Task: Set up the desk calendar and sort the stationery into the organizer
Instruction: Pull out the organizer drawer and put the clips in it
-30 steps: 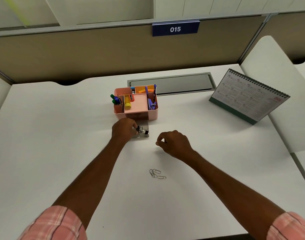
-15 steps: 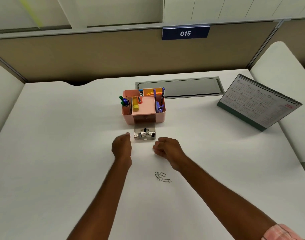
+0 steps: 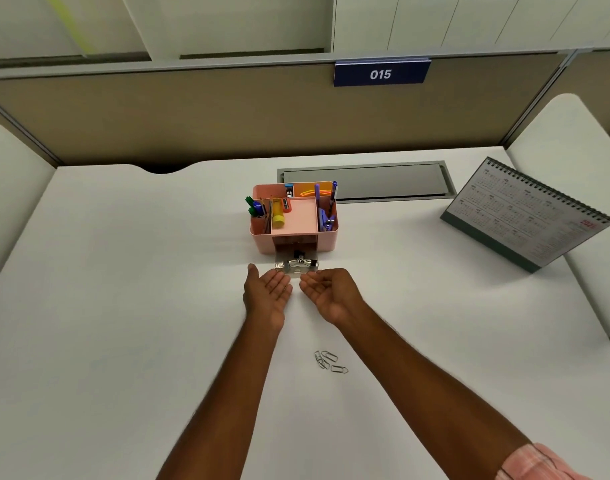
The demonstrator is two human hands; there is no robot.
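The pink organizer [image 3: 294,225] sits in the middle of the desk [image 3: 123,306]. Its little clear drawer [image 3: 295,266] is pulled out at the front, with shiny binder clips [image 3: 298,262] inside. The calendar [image 3: 525,213] already stands up on the right, well apart.

Both hands are empty, palms turned in. The left hand [image 3: 267,292] and right hand [image 3: 327,294] have straight fingers held side by side, tips just at the drawer's front edge. It looks like they are about to push it shut.

A clip sticking up could jam the drawer. A hard push could slide the whole organizer back. Some paper clips [image 3: 329,362] lie near the arms, not in the drawer yet. If the drawer shuts now, they get left out. An arm could also sweep them away.
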